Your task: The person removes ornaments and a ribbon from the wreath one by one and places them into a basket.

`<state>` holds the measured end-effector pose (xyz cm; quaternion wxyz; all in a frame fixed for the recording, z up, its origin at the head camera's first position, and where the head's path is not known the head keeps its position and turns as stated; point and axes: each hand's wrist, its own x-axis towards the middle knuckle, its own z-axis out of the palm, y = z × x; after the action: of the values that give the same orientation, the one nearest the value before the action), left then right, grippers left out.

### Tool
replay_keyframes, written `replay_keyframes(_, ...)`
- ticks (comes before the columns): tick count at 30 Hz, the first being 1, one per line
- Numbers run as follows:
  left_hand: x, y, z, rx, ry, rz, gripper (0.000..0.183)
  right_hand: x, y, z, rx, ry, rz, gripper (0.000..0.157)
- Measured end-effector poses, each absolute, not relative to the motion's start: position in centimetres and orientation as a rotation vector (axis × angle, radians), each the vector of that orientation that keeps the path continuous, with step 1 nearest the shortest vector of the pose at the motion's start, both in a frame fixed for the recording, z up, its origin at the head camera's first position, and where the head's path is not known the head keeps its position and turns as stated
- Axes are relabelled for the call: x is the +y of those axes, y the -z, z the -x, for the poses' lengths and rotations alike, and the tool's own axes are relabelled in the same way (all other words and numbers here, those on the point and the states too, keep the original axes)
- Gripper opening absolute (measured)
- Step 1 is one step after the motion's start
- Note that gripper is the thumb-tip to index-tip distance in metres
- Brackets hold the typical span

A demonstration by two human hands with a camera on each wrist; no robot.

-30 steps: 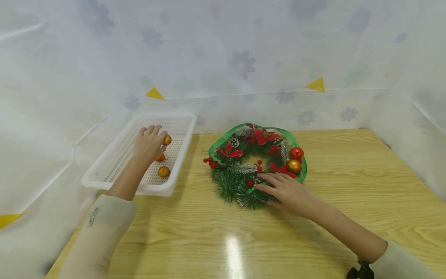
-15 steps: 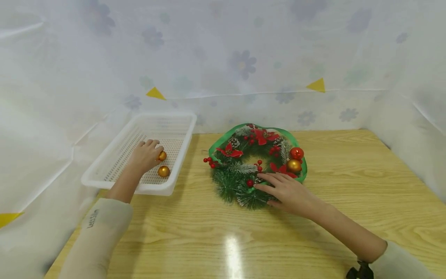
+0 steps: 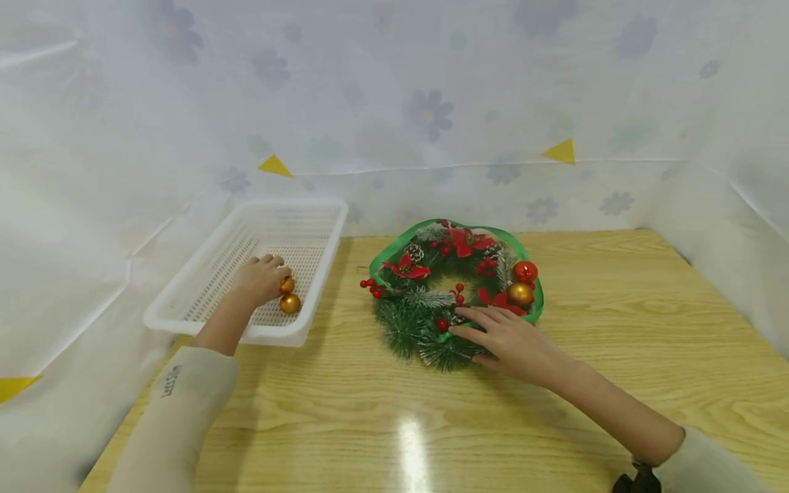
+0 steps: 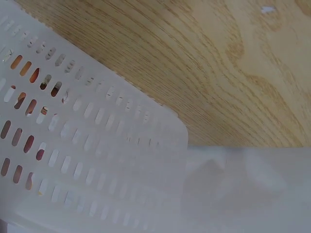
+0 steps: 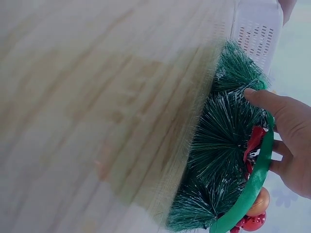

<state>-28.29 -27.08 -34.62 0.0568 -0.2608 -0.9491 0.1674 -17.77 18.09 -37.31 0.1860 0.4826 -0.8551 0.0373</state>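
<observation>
My left hand [image 3: 257,281] reaches into a white perforated plastic basket [image 3: 323,274], its fingers curled down around a gold bauble [image 3: 286,285]. A second gold bauble [image 3: 290,303] lies against the first, nearer the front wall. The palm's underside is hidden. In the left wrist view the basket wall [image 4: 121,160] blocks most of the hand. On the front right of a green Christmas wreath [image 3: 403,329], my right hand [image 3: 511,346] rests with fingers extended over the greenery. Its thumb [image 5: 262,99] touches the bristles in the right wrist view. Green ribbon [image 5: 248,196] runs along the rim.
Red poinsettias [image 3: 468,242], berries and pine cones decorate the wreath. At its right side sit a red bauble [image 3: 525,272] and a gold ornament [image 3: 520,294]. The wooden table [image 3: 345,411] meets a flower-patterned white sheet [image 3: 394,103] behind and at the sides.
My left hand has come down and nearer within the basket; the gold bauble seen high at its fingers a second ago no longer shows there. The right hand and wreath have stayed still.
</observation>
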Motion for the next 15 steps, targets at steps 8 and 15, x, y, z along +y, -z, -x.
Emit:
replay_keyframes(8,-27.2,34.4,28.2,-2.891,-0.433,0.763,0.032,18.1,37.5,17.8,-2.403,-0.113,-1.36,0.062)
replay_keyframes(15,-27.1,33.1,28.3,-2.867,-0.292,0.679,0.04,18.1,37.3,17.8,-2.415,-0.085,-1.355,0.061)
